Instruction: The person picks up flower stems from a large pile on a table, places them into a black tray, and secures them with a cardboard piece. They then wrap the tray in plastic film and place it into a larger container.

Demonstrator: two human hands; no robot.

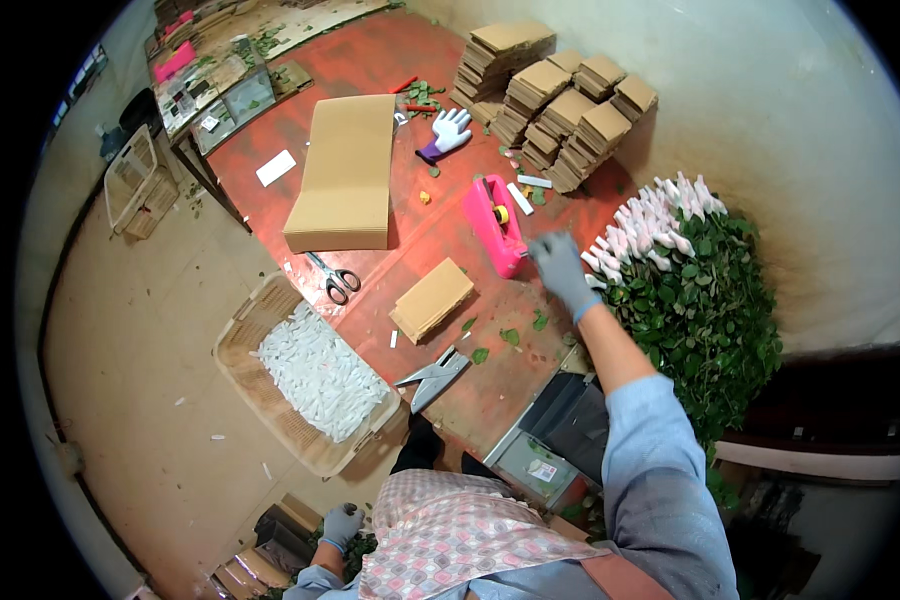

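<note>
My right hand (562, 270), in a grey glove, is at the cutter end of a pink tape dispenser (505, 259) on the red table (420, 240). Its fingertips touch or nearly touch that end; whether they pinch tape is too small to see. Just right of it lies a large bundle of roses (649, 229), their heads in pale sleeves above dense green leaves (697, 307). Low beside my apron, my left hand (343, 525), also gloved, has curled fingers near some foliage (360, 553); its grip is unclear. A small stack of cardboard pieces (433, 300) lies before me.
A long stapler (439, 379) and scissors (339, 286) lie near the table edge. A plastic basket (232, 352) holds many white sleeves (322, 375). Large cardboard sheets (349, 165), a white-and-purple glove (450, 133) and cardboard stacks (570, 109) occupy the far side.
</note>
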